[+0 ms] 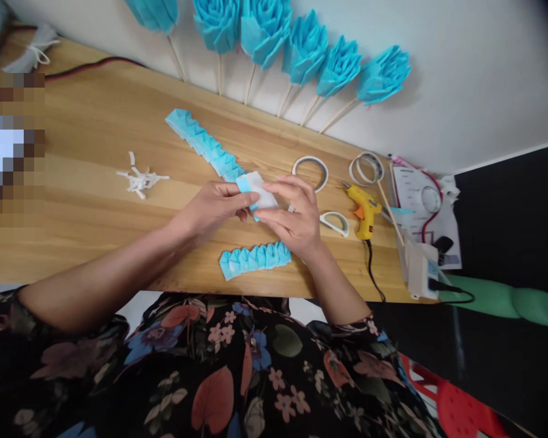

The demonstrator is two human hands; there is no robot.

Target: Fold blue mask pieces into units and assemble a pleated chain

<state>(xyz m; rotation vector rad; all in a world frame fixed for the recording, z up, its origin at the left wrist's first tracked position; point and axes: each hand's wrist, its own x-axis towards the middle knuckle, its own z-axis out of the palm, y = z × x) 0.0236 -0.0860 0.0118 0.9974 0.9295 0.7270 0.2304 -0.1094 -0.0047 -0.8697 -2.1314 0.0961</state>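
Observation:
My left hand (210, 210) pinches a small white-and-blue piece of folded paper (261, 188), thumb on top. The fingers of my right hand (296, 213) close on the same piece from its right side. A pleated light-blue paper strip (205, 145) runs from the upper left down to this piece; whether they are joined is hidden. Below my hands lies a shorter pleated blue strip (256, 258), its right end beside my right wrist. Just right of my right hand is a white loop (335, 224), partly covered, perhaps a scissors handle.
Blue paper roses (305, 48) on sticks lean along the wall. White paper scraps (140, 180) lie to the left. Rolls of tape (310, 159), a yellow glue gun (364, 210) and a white power strip (422, 267) are on the right. The table's front edge runs near my body.

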